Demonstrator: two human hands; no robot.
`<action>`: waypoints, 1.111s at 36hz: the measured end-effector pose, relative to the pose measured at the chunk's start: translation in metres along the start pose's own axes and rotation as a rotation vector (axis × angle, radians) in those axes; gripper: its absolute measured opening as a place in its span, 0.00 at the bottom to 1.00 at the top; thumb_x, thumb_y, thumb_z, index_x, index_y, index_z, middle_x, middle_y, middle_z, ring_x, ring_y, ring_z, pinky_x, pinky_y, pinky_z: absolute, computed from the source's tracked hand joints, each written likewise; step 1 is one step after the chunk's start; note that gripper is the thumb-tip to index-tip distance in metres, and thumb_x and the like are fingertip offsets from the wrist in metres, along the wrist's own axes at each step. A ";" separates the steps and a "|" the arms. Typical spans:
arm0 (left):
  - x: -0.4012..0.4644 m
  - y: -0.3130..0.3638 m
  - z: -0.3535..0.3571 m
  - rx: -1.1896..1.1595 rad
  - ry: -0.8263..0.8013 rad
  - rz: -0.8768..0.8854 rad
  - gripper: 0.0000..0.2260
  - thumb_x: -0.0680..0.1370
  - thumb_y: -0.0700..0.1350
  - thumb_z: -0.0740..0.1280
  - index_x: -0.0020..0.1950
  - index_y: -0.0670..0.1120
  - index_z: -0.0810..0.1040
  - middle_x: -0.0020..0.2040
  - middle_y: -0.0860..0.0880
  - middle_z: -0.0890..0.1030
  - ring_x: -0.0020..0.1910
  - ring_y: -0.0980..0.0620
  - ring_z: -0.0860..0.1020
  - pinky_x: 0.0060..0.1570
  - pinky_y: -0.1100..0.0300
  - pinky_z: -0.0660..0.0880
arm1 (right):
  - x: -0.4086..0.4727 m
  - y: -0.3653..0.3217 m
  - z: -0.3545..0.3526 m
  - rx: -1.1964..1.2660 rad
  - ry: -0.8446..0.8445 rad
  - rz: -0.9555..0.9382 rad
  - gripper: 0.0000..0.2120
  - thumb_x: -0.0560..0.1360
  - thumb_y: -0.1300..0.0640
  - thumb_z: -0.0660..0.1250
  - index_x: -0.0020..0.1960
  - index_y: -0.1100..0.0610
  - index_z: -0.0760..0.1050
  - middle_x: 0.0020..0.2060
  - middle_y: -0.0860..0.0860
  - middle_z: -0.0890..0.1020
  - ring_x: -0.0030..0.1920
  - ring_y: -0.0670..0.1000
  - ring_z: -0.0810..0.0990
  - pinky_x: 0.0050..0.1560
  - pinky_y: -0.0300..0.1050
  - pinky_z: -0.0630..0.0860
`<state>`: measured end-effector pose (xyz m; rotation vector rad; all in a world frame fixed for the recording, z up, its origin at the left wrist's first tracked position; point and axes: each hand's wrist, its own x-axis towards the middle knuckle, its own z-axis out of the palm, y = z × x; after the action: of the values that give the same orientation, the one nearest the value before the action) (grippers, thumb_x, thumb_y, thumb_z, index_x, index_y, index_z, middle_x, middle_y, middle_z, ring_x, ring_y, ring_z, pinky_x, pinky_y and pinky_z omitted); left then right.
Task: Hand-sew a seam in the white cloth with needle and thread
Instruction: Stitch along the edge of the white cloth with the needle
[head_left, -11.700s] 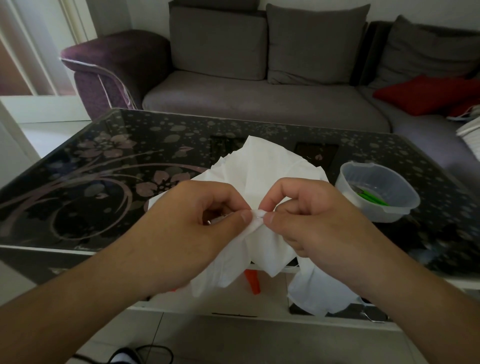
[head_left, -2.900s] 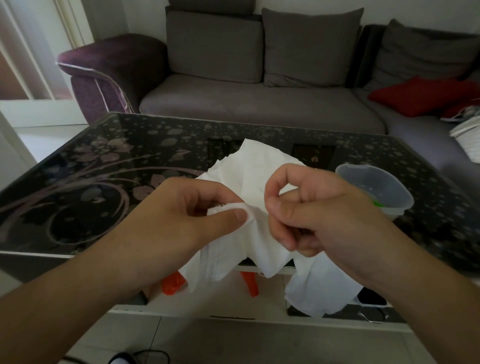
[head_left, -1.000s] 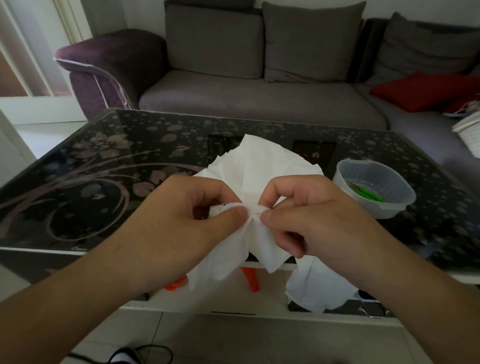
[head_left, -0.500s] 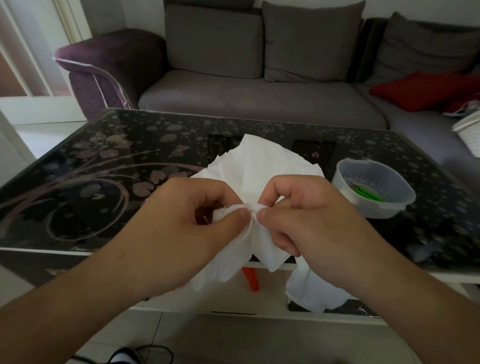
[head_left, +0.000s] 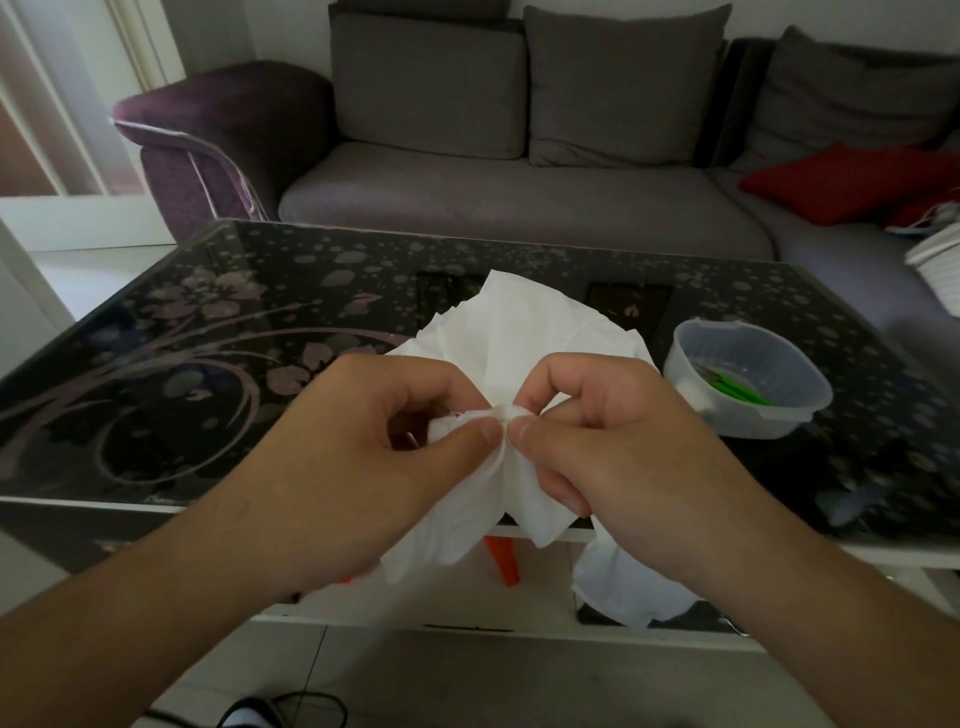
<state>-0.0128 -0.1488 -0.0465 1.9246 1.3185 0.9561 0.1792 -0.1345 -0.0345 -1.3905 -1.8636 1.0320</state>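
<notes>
The white cloth (head_left: 524, 332) is bunched above the near edge of the dark glass table (head_left: 218, 332), its lower folds hanging down over the edge. My left hand (head_left: 363, 457) pinches a folded edge of the cloth between thumb and forefinger. My right hand (head_left: 613, 447) pinches the same fold right beside it, thumb tips almost touching. The needle and thread are too small to make out between the fingers.
A translucent plastic bowl (head_left: 748, 384) with a green-handled tool inside stands on the table to the right. A grey sofa (head_left: 519, 208) with a red cushion (head_left: 852, 182) runs behind the table. Something orange (head_left: 501, 558) shows under the table edge.
Over the last second my right thumb and forefinger have closed in tight against my left thumb on the fold. The cloth and bowl stay where they were.
</notes>
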 end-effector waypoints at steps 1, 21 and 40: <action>0.000 0.000 0.000 0.015 -0.001 0.001 0.06 0.77 0.54 0.68 0.46 0.57 0.85 0.42 0.60 0.85 0.43 0.57 0.85 0.42 0.61 0.81 | 0.000 0.000 0.000 0.002 -0.005 -0.003 0.08 0.82 0.54 0.67 0.43 0.51 0.78 0.22 0.49 0.75 0.24 0.42 0.72 0.36 0.38 0.72; 0.002 0.008 -0.001 -0.019 0.022 -0.085 0.09 0.75 0.56 0.67 0.44 0.57 0.85 0.42 0.61 0.85 0.45 0.61 0.83 0.43 0.73 0.78 | 0.002 0.003 -0.007 0.224 -0.089 0.004 0.07 0.80 0.62 0.66 0.44 0.57 0.80 0.23 0.52 0.73 0.26 0.47 0.67 0.35 0.46 0.70; 0.003 0.008 -0.006 -0.223 -0.027 -0.173 0.08 0.79 0.48 0.70 0.43 0.53 0.88 0.43 0.52 0.87 0.45 0.52 0.85 0.50 0.56 0.77 | 0.007 0.016 -0.011 0.490 -0.246 -0.049 0.04 0.75 0.61 0.66 0.45 0.61 0.79 0.24 0.53 0.68 0.26 0.48 0.63 0.31 0.43 0.60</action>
<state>-0.0127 -0.1482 -0.0361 1.6226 1.2817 0.9436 0.1944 -0.1228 -0.0426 -0.9595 -1.6406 1.5628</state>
